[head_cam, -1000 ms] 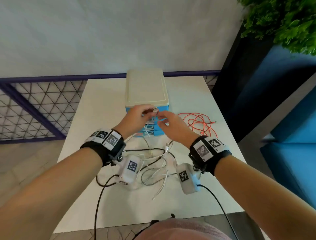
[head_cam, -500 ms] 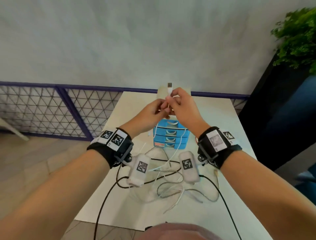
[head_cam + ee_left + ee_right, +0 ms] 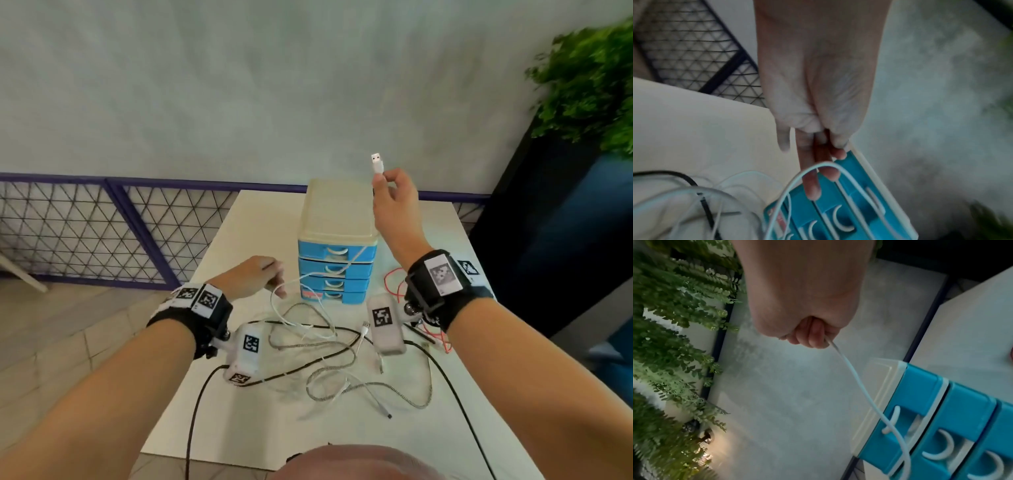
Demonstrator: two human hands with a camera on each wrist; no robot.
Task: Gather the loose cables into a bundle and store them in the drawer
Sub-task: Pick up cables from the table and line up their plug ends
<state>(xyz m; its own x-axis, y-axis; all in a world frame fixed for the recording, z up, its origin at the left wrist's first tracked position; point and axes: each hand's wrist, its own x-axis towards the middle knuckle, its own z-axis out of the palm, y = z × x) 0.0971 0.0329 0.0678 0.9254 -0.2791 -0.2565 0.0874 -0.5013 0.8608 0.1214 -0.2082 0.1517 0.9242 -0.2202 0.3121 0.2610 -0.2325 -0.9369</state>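
While our right hand (image 3: pixel 394 202) pinches the white USB cable (image 3: pixel 310 275) just below its plug (image 3: pixel 376 163), thumb and forefinger closed on the neck and the other fingers curled under, we hold that end raised above the top of the blue drawer unit (image 3: pixel 337 236), plug pointing up. From that pinch the cable falls slack, down past the drawer fronts and across to our left hand (image 3: pixel 255 279), which sits low and to the left of the unit; there the fingers lie nearly straight and relaxed, and the cable runs over them in a loose arc rather than being gripped, as far as the left wrist view shows. Below both hands the rest of the run drops into the tangle on the white table (image 3: pixel 260 219). We judge this cable light, soft and smooth-jacketed, so it will slide easily through loose fingers and will not keep a coil unless held; best hold is the stiff plug neck, with the other hand gathering loops. It looks thin, round, plain white, with a white plug body and metal tip. Under our wrists lie a braided grey cable (image 3: pixel 346 368), a black cable (image 3: pixel 308 370) and more white leads, crossing one another, likely to snag as we pull. Beneath our right wrist, a red cable (image 3: pixel 392 284) lies apart. All four drawers appear closed, so storing is not yet begun.
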